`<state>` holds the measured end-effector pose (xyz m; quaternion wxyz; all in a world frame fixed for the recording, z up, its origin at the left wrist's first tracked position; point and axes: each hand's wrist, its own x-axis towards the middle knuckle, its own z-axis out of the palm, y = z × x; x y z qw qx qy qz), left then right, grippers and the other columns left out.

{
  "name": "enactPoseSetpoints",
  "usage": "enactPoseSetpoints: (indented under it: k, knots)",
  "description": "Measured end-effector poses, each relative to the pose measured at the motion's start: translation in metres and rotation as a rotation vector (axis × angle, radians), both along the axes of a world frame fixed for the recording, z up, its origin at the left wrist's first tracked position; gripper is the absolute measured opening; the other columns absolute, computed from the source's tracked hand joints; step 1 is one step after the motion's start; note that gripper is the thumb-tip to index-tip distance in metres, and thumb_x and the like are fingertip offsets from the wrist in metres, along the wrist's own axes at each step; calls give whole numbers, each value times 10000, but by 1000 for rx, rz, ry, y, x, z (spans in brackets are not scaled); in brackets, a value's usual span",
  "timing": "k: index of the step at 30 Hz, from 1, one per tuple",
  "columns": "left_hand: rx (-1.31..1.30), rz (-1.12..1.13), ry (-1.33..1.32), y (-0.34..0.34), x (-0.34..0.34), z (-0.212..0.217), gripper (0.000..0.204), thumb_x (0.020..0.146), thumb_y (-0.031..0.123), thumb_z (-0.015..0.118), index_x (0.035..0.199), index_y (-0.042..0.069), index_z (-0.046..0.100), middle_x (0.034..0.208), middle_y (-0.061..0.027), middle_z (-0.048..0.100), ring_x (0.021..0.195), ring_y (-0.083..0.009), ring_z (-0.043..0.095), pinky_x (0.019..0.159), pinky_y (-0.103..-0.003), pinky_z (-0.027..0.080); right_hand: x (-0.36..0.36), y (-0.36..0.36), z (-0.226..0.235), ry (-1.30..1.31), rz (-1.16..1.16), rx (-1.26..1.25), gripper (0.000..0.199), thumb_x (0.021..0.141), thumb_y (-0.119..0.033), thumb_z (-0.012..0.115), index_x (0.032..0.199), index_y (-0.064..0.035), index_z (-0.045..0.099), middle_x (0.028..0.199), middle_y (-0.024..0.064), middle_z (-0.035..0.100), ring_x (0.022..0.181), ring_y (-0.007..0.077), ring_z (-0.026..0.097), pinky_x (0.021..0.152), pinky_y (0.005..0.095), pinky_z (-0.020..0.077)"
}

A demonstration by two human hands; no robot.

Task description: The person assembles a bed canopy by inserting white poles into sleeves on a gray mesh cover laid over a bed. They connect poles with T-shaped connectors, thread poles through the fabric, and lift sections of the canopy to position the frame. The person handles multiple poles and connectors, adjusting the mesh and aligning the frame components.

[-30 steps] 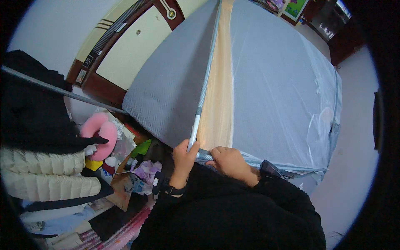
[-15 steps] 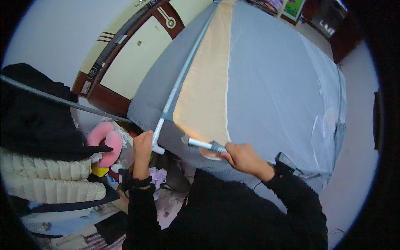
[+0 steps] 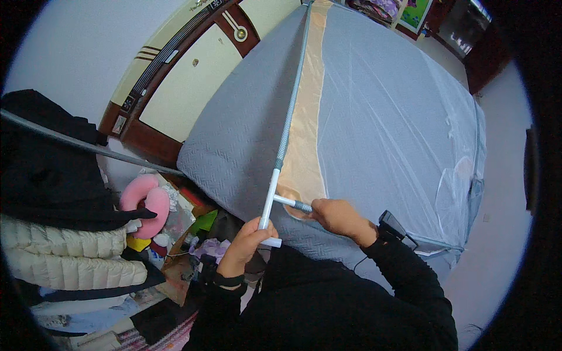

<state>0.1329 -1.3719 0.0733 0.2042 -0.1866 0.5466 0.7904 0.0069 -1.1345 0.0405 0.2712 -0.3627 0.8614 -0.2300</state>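
Observation:
My left hand (image 3: 241, 250) is closed round the lower end of a long white pole (image 3: 268, 202), just above its short angled connector (image 3: 271, 241). A grey sleeve (image 3: 287, 126) covers the pole further up, where it runs away across the bed. My right hand (image 3: 344, 220) grips a second white tube (image 3: 285, 200), whose grey-sleeved part disappears into my fingers. That tube's bare end points left, close to the long pole; I cannot tell whether they touch. A peach fabric band (image 3: 305, 105) lies along the pole, edging sheer white netting (image 3: 448, 205).
Beneath the netting is a bed with a grey quilted cover (image 3: 228, 128) and a cream-and-brown headboard (image 3: 181, 99). On the left are a rail (image 3: 76, 139), black clothing (image 3: 52, 158), a cream puffer jacket (image 3: 70, 257), a pink neck pillow (image 3: 157, 205) and floor clutter.
My left hand has swung the long pole's near end to the right and toward me, beside the second tube. My right hand has barely moved and keeps its grip.

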Motion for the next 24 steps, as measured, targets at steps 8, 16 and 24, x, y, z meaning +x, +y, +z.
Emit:
enactPoseSetpoints:
  k: [8,16,24]
  knots:
    - [51,-40,-90,15,26,-18,130,872,160,628,892,68,539,834,0,569,775,-89,519,739,-238,414,4,-40,-22,-173,-163,-453,276,959,-298,496,892,-35,549,854,167,615,720,342,614,654,450,491]
    - [-39,-219,4,70,49,-48,164,974,231,515,1009,71,510,898,-2,514,856,-93,480,788,-261,411,12,-74,-19,-1348,-1101,-878,234,1009,-329,395,1006,-105,463,707,0,428,567,122,398,527,284,376]
    - [-190,-346,132,97,26,-73,302,1015,267,411,1189,42,512,1077,-59,588,1035,-136,522,913,-281,396,26,35,-63,-1037,-1176,-645,251,952,-338,471,976,-89,500,666,-14,397,471,90,339,404,255,271]
